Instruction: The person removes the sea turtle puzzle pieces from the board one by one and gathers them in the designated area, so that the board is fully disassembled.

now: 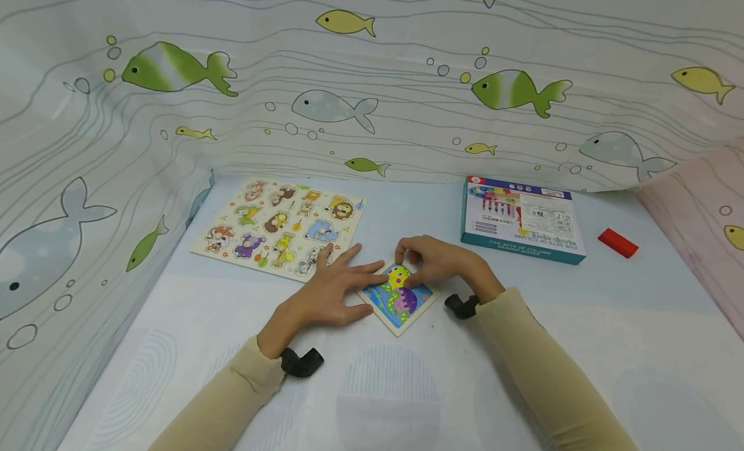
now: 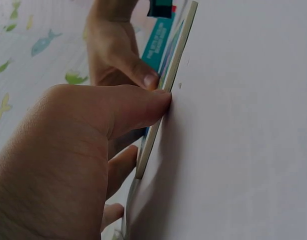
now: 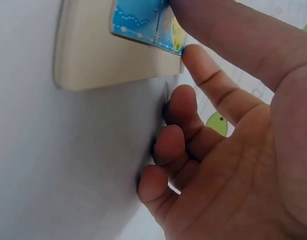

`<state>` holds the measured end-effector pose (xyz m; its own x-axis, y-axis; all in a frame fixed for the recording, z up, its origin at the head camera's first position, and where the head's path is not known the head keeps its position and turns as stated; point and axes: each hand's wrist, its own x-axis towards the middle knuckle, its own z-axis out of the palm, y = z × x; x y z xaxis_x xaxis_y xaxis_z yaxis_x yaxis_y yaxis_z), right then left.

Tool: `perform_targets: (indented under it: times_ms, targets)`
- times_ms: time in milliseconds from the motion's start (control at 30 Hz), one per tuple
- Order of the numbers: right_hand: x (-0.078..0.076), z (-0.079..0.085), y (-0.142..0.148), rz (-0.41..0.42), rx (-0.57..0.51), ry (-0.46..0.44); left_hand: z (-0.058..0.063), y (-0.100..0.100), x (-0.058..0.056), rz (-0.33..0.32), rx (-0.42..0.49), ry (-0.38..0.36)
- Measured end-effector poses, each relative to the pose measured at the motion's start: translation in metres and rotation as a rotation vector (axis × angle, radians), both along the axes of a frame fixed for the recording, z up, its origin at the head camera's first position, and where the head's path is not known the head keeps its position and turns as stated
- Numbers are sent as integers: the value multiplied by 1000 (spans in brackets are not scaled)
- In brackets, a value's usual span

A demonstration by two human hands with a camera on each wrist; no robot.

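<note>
A small square jigsaw puzzle board [image 1: 401, 307] with a turtle picture lies cornerwise on the table. My left hand [image 1: 331, 289] is spread at its left side, index finger reaching over the picture and thumb at the lower left edge. In the left wrist view that thumb [image 2: 143, 107] rests against the board's edge. My right hand [image 1: 433, 260] pinches a puzzle piece [image 1: 398, 276] in the upper part of the picture between thumb and index finger. In the right wrist view the other fingers [image 3: 168, 145] curl beside the board, and the thumb hides part of the picture.
A larger animal puzzle board [image 1: 273, 221] lies at the back left, partly under the left fingertips in the head view. A teal-edged box [image 1: 523, 218] lies at the back right, with a red cylinder [image 1: 618, 243] beside it. Fish-printed cloth [image 1: 407, 83] rises behind.
</note>
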<state>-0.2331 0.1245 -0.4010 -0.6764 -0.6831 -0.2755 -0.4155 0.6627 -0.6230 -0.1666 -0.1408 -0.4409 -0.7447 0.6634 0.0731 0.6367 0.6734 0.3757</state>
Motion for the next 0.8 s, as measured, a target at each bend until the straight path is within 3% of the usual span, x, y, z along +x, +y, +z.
perform_targets:
  times_ms: [800]
  targets:
    - [-2, 1, -4, -63, 51, -54, 1, 0, 1, 21, 6, 8]
